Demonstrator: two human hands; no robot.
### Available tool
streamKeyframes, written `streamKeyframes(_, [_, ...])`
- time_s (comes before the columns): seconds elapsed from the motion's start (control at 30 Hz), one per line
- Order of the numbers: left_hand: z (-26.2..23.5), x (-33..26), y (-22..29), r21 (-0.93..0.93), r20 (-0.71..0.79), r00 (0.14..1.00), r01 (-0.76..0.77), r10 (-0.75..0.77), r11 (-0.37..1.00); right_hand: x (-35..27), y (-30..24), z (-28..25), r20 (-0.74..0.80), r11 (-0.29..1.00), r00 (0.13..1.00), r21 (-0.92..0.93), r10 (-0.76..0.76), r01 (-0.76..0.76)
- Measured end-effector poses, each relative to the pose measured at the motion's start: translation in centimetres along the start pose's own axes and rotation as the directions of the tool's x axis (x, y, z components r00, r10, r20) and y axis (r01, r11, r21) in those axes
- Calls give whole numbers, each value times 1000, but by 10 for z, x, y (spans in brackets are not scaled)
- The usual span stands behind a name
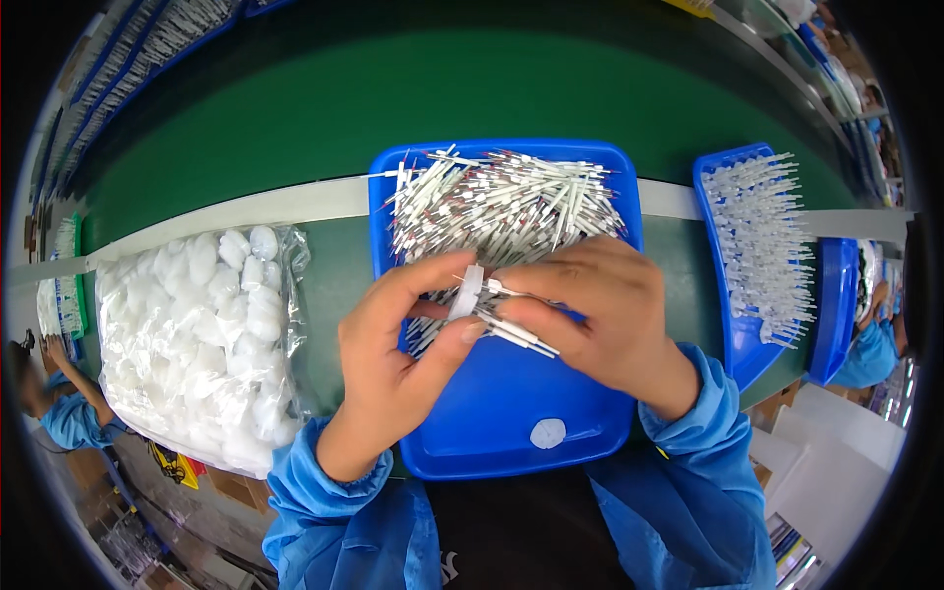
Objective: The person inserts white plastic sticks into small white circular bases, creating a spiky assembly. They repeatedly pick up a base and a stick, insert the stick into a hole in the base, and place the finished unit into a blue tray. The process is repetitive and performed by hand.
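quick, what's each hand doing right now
Left hand: closed, pinching a small white disc between thumb and fingers.
Right hand: closed, holding a bunch of thin white rods over the blue tray.

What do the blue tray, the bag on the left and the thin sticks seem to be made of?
The blue tray looks like moulded plastic: smooth, glossy, with rounded corners. The bag seems to be thin clear plastic film, crinkled and shiny, full of white discs that are possibly plastic. The thin sticks appear to have white sleeves with bare metallic ends; the exact material is unclear.
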State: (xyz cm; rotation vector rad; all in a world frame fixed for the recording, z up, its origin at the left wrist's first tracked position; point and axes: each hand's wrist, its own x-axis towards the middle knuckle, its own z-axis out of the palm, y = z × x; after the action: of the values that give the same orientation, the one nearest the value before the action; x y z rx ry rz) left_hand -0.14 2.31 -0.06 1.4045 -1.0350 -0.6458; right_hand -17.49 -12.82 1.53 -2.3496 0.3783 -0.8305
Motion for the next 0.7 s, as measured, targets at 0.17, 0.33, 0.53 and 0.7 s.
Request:
streamKeyframes(0.17, [-6, 8, 8, 364, 40, 959, -276, 281, 890, 2, 12, -8, 129, 838, 969, 488, 209, -245])
streamKeyframes(0.33, [1, 4, 3, 461, 93, 912, -396, 400, 794, -3, -6, -1, 201, 783, 940, 521, 275, -340])
streamKeyframes(0.53, [3, 3, 3, 548, 124, 873, -457, 472, 700, -8, -6, 4, 200, 768, 934, 531, 296, -357])
streamKeyframes(0.7, [5, 2, -5, 567, 129, 844, -493, 520, 660, -8, -6, 6, 246, 748, 925, 545, 288, -378])
